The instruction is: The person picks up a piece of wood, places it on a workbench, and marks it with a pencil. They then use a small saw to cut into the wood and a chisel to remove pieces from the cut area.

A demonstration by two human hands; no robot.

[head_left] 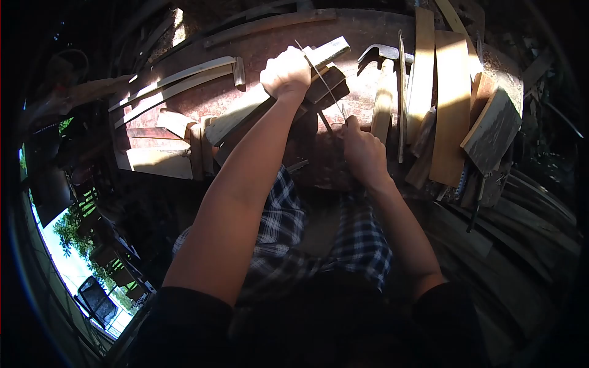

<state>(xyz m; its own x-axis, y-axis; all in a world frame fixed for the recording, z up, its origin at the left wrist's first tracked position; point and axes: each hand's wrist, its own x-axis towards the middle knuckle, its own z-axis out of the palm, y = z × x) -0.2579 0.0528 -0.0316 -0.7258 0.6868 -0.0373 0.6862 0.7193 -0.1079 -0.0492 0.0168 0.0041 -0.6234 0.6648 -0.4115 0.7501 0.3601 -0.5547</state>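
Near the top centre of the frame the left hand [286,73] is closed in a fist around a long wooden strip [270,101], which runs on a slant from the upper centre down toward the left of the middle. The fingers are wrapped tight over it, pinning it against the dark workbench [257,43]. A thin curved blade or wire [322,83] crosses just to the right of that fist and runs down toward the right hand [362,150], which sits a little right of centre. That hand is curled shut on something at the blade's lower end; shadow hides what, so I cannot tell exactly what it grips.

Just right of the left hand, near the top, a hammer [383,58] lies on the bench, its dark head pointing left and its pale handle running down. Further right, several pale wooden slats [451,104] lie side by side, lengthwise up and down the frame. To the left of centre more wooden offcuts [178,126] rest on the bench in bright sun. Below the hands, plaid shorts [362,239] show in the middle of the frame.
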